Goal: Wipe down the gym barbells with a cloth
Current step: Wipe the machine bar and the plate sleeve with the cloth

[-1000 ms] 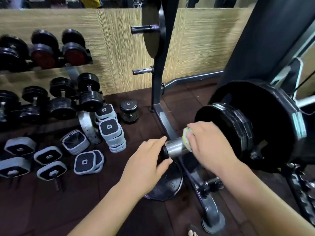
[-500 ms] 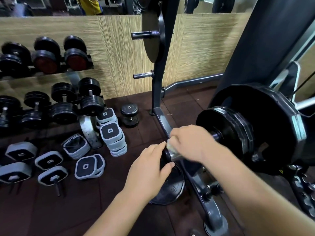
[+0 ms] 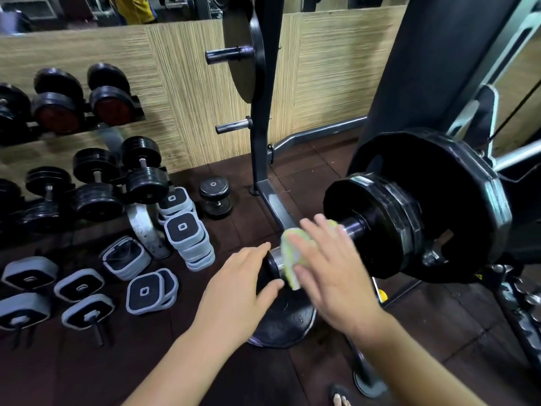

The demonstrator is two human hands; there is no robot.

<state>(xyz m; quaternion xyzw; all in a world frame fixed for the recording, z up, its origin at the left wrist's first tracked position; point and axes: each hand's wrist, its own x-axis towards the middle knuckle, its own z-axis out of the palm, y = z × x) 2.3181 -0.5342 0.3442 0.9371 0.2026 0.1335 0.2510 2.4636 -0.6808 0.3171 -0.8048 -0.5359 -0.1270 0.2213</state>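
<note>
A barbell's chrome sleeve sticks out toward me from a stack of black weight plates at the right. My right hand presses a yellow-green and white cloth around the sleeve near its end. My left hand cups the sleeve's end cap, fingers curled against it. The bar's shaft beyond the plates is mostly hidden.
A black plate tree with a plate and pegs stands behind the sleeve. A loose plate lies on the floor under my hands. Dumbbell racks and several grey square dumbbells fill the left. A dark machine frame rises at the right.
My right hand slid the cloth from beside the plates toward the sleeve's end, then partly back along it. My left hand stayed on the end cap.
</note>
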